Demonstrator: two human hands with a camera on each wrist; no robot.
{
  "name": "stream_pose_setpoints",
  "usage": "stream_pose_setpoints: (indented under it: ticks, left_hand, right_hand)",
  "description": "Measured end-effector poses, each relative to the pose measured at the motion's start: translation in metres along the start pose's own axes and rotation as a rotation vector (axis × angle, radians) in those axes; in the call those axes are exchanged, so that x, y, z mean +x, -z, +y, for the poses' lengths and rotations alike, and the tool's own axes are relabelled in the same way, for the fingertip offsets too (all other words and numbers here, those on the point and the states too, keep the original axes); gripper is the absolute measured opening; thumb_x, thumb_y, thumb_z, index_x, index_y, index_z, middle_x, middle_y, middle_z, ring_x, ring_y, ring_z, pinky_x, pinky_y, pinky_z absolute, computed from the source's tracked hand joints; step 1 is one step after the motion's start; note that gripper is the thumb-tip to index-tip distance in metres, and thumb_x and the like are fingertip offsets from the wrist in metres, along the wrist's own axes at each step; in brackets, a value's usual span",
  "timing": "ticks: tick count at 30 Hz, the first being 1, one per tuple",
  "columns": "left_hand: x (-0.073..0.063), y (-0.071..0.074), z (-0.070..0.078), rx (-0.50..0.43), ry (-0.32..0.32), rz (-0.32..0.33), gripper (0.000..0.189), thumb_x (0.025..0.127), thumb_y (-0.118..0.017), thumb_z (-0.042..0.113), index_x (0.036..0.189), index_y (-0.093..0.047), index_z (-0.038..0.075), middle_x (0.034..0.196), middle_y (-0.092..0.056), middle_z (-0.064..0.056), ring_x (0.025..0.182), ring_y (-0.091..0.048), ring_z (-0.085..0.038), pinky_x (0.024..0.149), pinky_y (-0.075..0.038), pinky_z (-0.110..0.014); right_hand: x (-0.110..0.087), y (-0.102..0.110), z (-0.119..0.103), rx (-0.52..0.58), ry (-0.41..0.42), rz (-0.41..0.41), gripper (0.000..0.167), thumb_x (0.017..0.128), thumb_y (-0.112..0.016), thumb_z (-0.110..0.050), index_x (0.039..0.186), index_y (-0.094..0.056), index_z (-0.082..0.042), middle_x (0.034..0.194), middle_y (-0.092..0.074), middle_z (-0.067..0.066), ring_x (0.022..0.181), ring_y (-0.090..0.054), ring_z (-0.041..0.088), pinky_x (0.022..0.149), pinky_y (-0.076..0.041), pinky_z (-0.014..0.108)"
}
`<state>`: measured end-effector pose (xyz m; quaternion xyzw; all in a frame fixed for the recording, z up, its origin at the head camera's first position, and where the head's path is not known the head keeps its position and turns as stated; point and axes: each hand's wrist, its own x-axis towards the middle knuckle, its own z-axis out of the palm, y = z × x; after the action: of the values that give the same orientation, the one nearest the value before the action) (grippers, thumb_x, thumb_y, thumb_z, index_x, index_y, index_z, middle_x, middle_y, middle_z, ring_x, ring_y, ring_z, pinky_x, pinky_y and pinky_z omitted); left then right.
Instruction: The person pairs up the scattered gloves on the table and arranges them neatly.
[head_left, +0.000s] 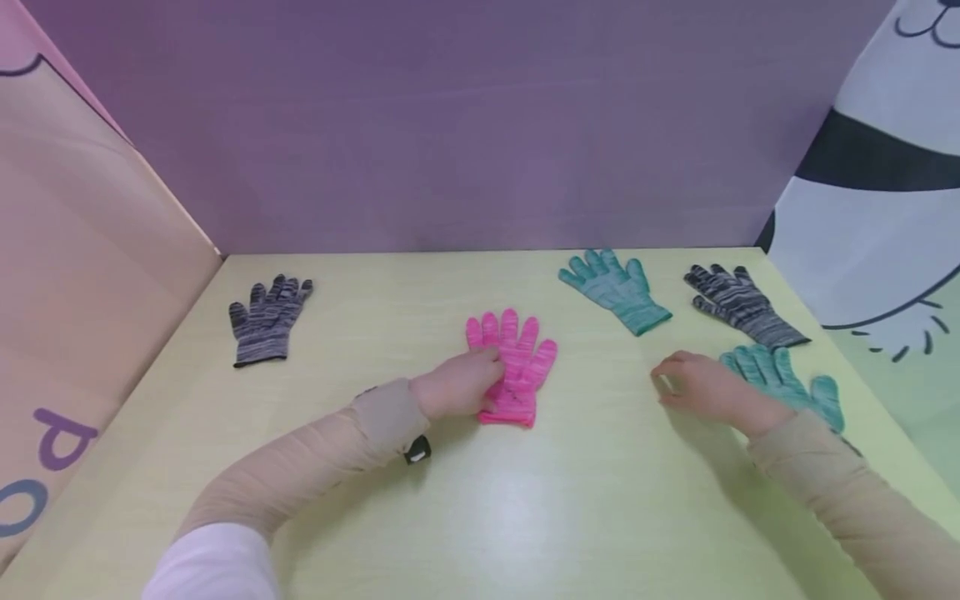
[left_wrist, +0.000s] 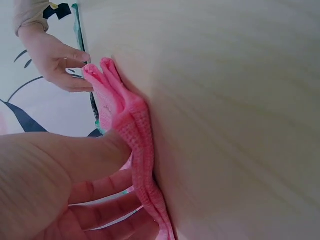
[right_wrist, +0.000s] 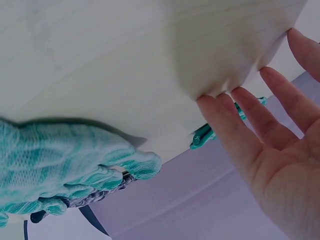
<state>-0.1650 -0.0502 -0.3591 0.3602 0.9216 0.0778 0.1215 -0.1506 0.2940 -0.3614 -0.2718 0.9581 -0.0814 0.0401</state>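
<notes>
A pink glove (head_left: 517,367) lies palm-down or palm-up near the table's middle, fingers pointing to the back. My left hand (head_left: 461,383) is over its left side, thumb and fingertips gripping the knit; in the left wrist view the thumb meets the pink glove (left_wrist: 142,135) close to its cuff end. To the right, my right hand (head_left: 701,387) is relaxed and holds nothing, its fingertips right at the table surface in the right wrist view. A teal glove (head_left: 787,383) lies beside it, partly hidden behind that hand and wrist.
A second teal glove (head_left: 618,292) lies at the back, right of centre. One dark grey striped glove (head_left: 746,308) is at the back right, another grey glove (head_left: 270,321) at the left. A purple panel (head_left: 480,125) rises behind the table (head_left: 390,300).
</notes>
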Motion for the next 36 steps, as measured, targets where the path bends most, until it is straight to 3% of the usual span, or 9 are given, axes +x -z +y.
stream_pose_setpoints:
  ticks: [11,18,28,36]
  left_hand:
    - [-0.005,0.014,-0.003,0.019,-0.016,-0.006,0.018,0.089,-0.066,0.025,0.094,-0.063,0.008,0.088,-0.058,-0.001,0.08,-0.053,-0.013,0.074,-0.049,-0.026]
    - [-0.02,0.026,-0.03,-0.073,-0.001,0.066,0.031,0.091,-0.062,0.028,0.111,-0.064,0.004,0.109,-0.064,-0.009,0.101,-0.061,-0.022,0.091,-0.05,-0.036]
    - [-0.074,0.034,-0.093,-0.05,0.191,0.14,0.036,0.091,-0.062,0.026,0.113,-0.062,-0.003,0.112,-0.062,-0.018,0.1,-0.061,-0.031,0.091,-0.049,-0.045]
    - [-0.125,0.039,-0.145,0.017,0.359,0.128,0.05,0.092,-0.06,0.026,0.122,-0.051,-0.013,0.122,-0.052,-0.032,0.111,-0.052,-0.045,0.097,-0.042,-0.055]
  right_hand:
    - [-0.003,-0.001,0.0,-0.006,0.017,0.033,0.03,0.075,-0.074,-0.009,0.101,-0.066,0.005,0.096,-0.064,0.02,0.088,-0.062,0.035,0.079,-0.052,0.048]
    - [-0.004,-0.002,0.001,-0.013,0.028,0.041,0.03,0.074,-0.075,-0.009,0.1,-0.066,0.005,0.095,-0.064,0.019,0.088,-0.062,0.035,0.079,-0.052,0.047]
    - [-0.004,-0.003,0.0,-0.039,0.031,0.035,0.033,0.074,-0.076,-0.011,0.101,-0.066,0.005,0.096,-0.064,0.02,0.09,-0.061,0.037,0.08,-0.052,0.048]
    - [-0.004,-0.001,-0.003,-0.033,0.024,0.05,0.031,0.075,-0.074,-0.009,0.101,-0.066,0.005,0.097,-0.064,0.021,0.09,-0.061,0.037,0.081,-0.052,0.049]
